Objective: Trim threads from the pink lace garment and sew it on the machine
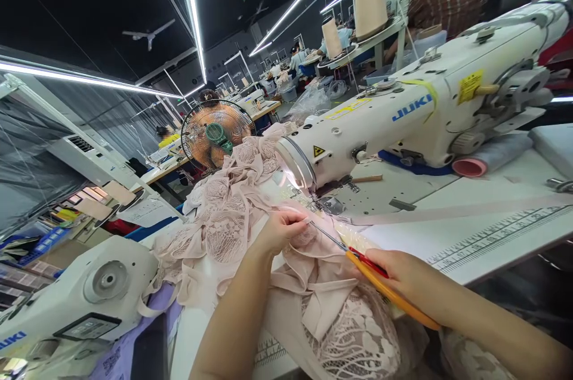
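Observation:
Beside the needle area of the white sewing machine (403,108), my left hand (282,231) pinches the edge of a pale pink lace bra (313,249) between thumb and fingers. My right hand (398,278) is closed around scissors (373,281) with orange and red handles. Their slim metal blades point left, with the tips close to my left fingertips. A lace cup (358,329) of the fabric hangs toward me below my hands. More pink lace bras (226,219) are heaped to the left of the machine. The presser foot is partly hidden by glare and fabric.
A second machine head (107,278) stands at lower left, near a dark phone-like slab (150,347). Behind the heap is a fan (217,135). A grey roll (492,153) lies under the machine arm. Ruler tape (505,237) runs along the table edge. A person in plaid (447,1) sits behind.

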The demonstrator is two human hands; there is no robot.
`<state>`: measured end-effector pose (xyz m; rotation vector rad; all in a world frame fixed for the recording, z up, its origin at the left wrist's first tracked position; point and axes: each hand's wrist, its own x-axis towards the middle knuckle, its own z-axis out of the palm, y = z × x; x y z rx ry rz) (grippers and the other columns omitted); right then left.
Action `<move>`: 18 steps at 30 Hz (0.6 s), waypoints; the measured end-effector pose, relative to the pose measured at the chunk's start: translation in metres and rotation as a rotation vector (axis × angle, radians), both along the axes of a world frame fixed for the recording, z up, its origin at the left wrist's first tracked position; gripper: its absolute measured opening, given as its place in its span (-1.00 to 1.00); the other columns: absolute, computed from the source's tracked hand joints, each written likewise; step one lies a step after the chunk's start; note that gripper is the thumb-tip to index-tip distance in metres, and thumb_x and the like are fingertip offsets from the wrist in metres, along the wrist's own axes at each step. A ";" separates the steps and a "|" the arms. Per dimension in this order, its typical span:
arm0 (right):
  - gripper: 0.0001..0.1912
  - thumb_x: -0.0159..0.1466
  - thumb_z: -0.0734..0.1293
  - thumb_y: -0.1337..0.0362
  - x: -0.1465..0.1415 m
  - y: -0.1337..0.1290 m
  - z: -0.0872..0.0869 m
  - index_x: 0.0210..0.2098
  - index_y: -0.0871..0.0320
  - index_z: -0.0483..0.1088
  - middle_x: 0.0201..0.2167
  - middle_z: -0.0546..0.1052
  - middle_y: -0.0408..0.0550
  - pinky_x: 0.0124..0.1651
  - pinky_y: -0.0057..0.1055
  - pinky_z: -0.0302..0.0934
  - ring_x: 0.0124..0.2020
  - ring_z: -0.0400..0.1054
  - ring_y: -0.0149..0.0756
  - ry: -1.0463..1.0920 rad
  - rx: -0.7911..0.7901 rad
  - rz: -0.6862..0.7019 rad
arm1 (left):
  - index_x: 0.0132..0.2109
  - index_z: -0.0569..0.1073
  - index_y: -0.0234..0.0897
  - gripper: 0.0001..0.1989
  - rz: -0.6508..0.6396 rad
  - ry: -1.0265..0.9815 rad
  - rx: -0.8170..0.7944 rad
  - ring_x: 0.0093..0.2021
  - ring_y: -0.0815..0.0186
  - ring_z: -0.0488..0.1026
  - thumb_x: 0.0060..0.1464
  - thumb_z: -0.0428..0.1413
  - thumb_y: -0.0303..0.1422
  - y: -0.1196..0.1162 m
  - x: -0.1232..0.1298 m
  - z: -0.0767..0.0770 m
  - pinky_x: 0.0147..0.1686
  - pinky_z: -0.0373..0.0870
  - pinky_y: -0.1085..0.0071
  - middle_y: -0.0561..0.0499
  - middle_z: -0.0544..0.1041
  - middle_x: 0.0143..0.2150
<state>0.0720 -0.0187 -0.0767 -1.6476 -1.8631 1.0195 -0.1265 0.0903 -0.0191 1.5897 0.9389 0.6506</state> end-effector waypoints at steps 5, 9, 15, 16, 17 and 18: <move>-0.60 0.14 0.16 -0.10 0.000 -0.001 0.003 -0.46 0.12 0.27 -0.41 0.48 -0.04 -0.32 -0.37 0.11 -0.36 0.31 -0.18 0.046 -0.002 0.012 | -0.46 0.51 -0.44 -0.65 -0.007 -0.011 -0.004 -0.50 0.45 0.17 -0.30 0.29 -0.19 0.001 0.000 0.000 -0.49 0.01 0.49 0.05 0.32 -0.57; -0.59 0.14 0.16 -0.11 0.000 -0.002 0.001 -0.48 0.12 0.25 -0.45 0.46 -0.05 -0.35 -0.37 0.09 -0.38 0.29 -0.19 0.024 0.010 0.010 | -0.47 0.50 -0.43 -0.65 -0.017 0.000 0.005 -0.50 0.44 0.17 -0.29 0.28 -0.18 0.001 -0.001 0.000 -0.49 0.02 0.49 0.05 0.32 -0.57; -0.55 0.15 0.13 -0.15 -0.002 -0.003 0.000 -0.54 0.12 0.16 -0.51 0.40 -0.08 -0.40 -0.40 0.04 -0.44 0.25 -0.24 0.024 0.005 -0.007 | -0.50 0.45 -0.42 -0.65 -0.019 0.021 0.048 -0.51 0.45 0.12 -0.21 0.24 -0.15 -0.001 -0.001 0.000 -0.51 -0.02 0.48 0.07 0.26 -0.58; -0.54 0.14 0.14 -0.16 -0.002 -0.002 0.001 -0.54 0.12 0.15 -0.51 0.39 -0.09 -0.40 -0.40 0.03 -0.44 0.24 -0.24 0.025 0.002 -0.004 | -0.51 0.44 -0.41 -0.65 -0.020 0.018 0.053 -0.51 0.46 0.11 -0.20 0.23 -0.15 -0.001 -0.002 -0.001 -0.51 -0.03 0.48 0.07 0.25 -0.57; -0.54 0.14 0.14 -0.17 -0.001 -0.002 0.001 -0.53 0.12 0.16 -0.51 0.39 -0.09 -0.40 -0.40 0.03 -0.43 0.23 -0.25 0.034 -0.004 0.002 | -0.52 0.42 -0.41 -0.65 -0.021 0.014 0.058 -0.52 0.46 0.09 -0.20 0.23 -0.14 -0.001 -0.002 -0.002 -0.51 -0.04 0.48 0.08 0.24 -0.58; -0.54 0.13 0.14 -0.17 -0.001 -0.002 0.001 -0.53 0.12 0.16 -0.50 0.38 -0.09 -0.39 -0.41 0.03 -0.43 0.22 -0.25 0.047 -0.007 0.007 | -0.54 0.41 -0.40 -0.64 -0.023 0.008 0.061 -0.52 0.47 0.07 -0.20 0.23 -0.14 -0.001 -0.002 -0.003 -0.52 -0.06 0.47 0.09 0.22 -0.58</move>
